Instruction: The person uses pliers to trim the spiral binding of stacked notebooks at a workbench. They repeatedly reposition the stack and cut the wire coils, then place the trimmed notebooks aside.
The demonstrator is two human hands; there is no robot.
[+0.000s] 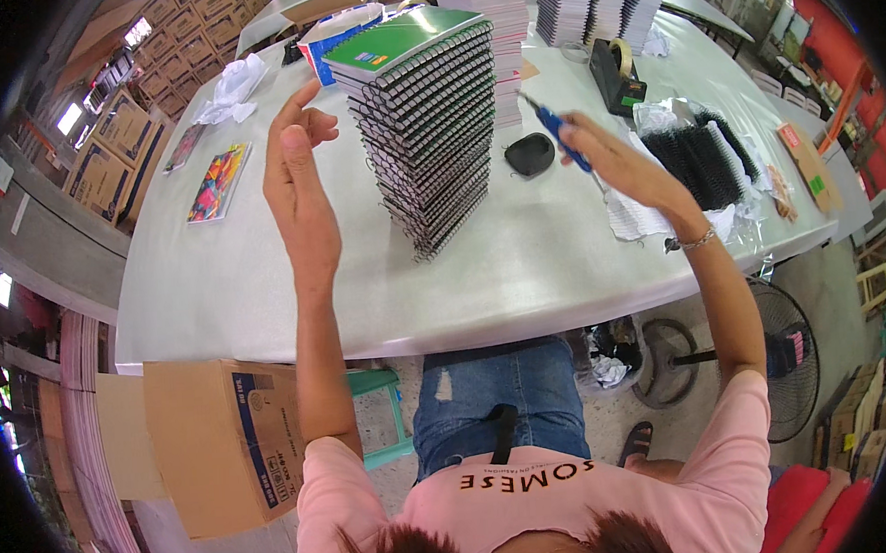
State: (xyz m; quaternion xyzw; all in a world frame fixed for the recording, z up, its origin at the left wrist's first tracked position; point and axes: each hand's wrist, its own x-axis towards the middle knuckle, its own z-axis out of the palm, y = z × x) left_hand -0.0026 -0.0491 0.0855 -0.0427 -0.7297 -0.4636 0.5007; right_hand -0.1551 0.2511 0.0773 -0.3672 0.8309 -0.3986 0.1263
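A tall stack of spiral-bound notebooks (431,142) stands on the pale tabletop in front of me, the top one with a green cover (406,40). Black wire coils run along the sides facing me. Left of the stack, my left hand (300,179) is raised with its fingers loosely bent and apart, holding nothing. My right hand (612,157) grips slim blue-handled pliers (562,136), whose dark tip points toward the stack without touching it. Between the pliers and the stack lies a small black pouch-like object (530,156).
Behind are more paper stacks (604,3) and a blue-and-white box (335,37). At right sit a black tape dispenser (618,79) and a bundle of black coils (696,163) in plastic. A colourful booklet (220,183) lies left. A cardboard box (211,439) and fan (782,349) stand below the table edge.
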